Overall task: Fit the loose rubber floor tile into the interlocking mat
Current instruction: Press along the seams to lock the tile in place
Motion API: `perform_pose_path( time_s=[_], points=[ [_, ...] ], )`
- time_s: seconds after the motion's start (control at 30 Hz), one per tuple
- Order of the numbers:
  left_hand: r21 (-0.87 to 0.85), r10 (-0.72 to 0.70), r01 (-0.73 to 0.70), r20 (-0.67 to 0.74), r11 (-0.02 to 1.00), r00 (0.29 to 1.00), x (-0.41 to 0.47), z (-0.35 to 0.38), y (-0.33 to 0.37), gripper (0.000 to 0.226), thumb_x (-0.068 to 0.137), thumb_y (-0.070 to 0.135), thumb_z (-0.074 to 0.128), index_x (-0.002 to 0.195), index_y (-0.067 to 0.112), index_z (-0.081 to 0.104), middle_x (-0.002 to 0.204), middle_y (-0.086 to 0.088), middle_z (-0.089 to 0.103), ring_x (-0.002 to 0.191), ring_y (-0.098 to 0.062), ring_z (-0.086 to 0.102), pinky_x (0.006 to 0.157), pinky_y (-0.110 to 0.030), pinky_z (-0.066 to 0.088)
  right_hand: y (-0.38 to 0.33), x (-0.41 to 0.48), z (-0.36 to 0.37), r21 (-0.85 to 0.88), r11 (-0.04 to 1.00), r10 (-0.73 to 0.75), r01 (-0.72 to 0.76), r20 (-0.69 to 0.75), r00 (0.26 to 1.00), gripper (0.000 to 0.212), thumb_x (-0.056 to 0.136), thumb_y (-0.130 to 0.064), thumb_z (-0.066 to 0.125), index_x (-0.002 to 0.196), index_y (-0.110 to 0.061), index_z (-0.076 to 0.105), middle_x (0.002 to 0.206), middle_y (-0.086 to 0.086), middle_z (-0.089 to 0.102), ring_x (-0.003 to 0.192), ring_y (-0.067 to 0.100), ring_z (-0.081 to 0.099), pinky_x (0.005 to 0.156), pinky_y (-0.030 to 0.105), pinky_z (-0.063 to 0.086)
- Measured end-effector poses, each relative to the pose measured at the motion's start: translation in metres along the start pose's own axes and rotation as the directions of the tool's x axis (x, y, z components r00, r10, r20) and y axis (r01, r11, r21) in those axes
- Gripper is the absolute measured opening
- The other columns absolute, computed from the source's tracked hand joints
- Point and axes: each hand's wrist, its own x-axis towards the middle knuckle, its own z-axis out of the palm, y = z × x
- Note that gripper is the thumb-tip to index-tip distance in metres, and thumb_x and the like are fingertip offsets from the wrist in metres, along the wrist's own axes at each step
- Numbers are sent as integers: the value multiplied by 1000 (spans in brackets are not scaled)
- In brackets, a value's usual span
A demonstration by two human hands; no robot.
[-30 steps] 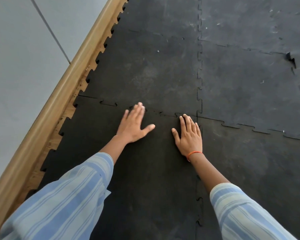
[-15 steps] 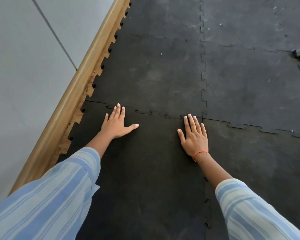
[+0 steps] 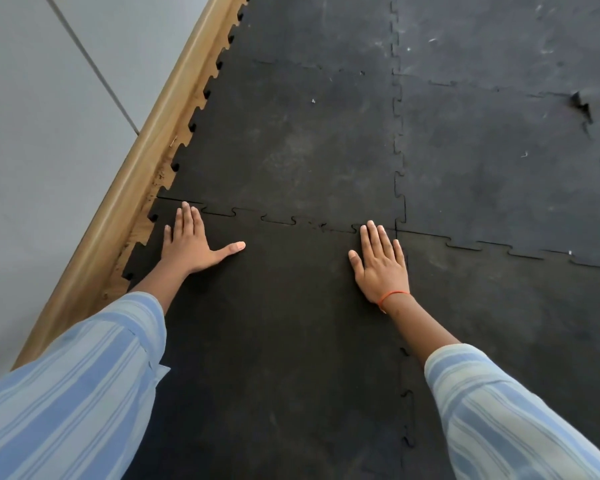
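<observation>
The black rubber floor tile [image 3: 284, 323] lies under both palms, its toothed far edge meeting the interlocking mat [image 3: 291, 143]. Narrow gaps show along that seam between my hands. My left hand [image 3: 191, 244] lies flat on the tile's far left corner, fingers together and thumb spread to the right. My right hand [image 3: 381, 261] presses flat on the far right corner, fingertips at the seam, an orange band around the wrist. Neither hand holds anything.
A wooden skirting strip [image 3: 142, 161] runs diagonally along the mat's left edge, with a grey wall [image 3: 42, 109] behind it. More dusty black tiles [image 3: 499, 161] extend to the right and far side. A small torn notch [image 3: 581, 107] shows at the upper right.
My left hand has slid left along the tile's far edge from near the middle to the left corner. My right hand has stayed at the right corner.
</observation>
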Motion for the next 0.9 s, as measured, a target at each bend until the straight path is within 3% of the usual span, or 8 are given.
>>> perform_pose_path(
  time_s=[0.13,0.23,0.37,0.57,0.67,0.8,0.9],
  points=[
    [15,78,-77,-47,997,996,-13,12,21,120,73,88,22,150,6,-20,157,-11,-28,147,-24,-21,119,-50,-4,0,2,-3,8,1000,-19,19,42,999,62,99,-48,16,151,-19,0,160,-2,-6,146,13,-10,120,36,-5],
    [68,255,-249,-117,966,960,-39,42,63,106,82,81,14,151,7,-18,158,-8,-28,146,-20,-22,118,-49,-7,-4,-13,4,28,998,64,-63,-73,995,69,97,-52,16,151,-11,3,160,2,-3,147,14,-6,119,35,-4],
    [106,387,-375,-124,921,914,-54,60,113,88,92,69,12,152,12,-17,158,-2,-28,146,-17,-23,117,-49,-12,-5,-17,9,107,986,146,-131,-142,979,73,92,-53,8,150,-8,11,160,6,7,147,17,2,120,34,1],
    [131,374,-354,-185,926,909,-50,68,121,81,93,67,10,151,17,-17,158,3,-26,147,-15,-21,116,-50,-11,3,-7,5,299,950,174,-92,-261,949,60,96,-39,20,142,-4,38,153,9,32,144,20,23,120,31,12],
    [118,375,-360,-167,926,912,-50,66,122,82,93,67,10,151,17,-17,158,3,-26,147,-16,-21,116,-50,-11,5,-7,2,307,948,170,-88,-251,953,58,96,-36,23,142,-4,38,153,10,31,144,20,23,119,29,11],
    [82,379,-371,-133,925,916,-50,61,121,83,93,68,13,152,17,-17,158,4,-27,147,-16,-21,116,-52,-11,7,-14,-2,267,962,107,-62,-158,982,70,93,-48,19,147,-5,25,157,9,20,146,20,13,119,32,5],
    [72,385,-379,-122,923,915,-53,59,123,82,94,65,16,152,17,-15,159,4,-26,147,-18,-20,115,-53,-11,-6,-48,7,273,953,190,-132,-198,962,76,91,-54,9,148,-6,24,157,8,23,146,20,14,120,33,6]
  ],
)
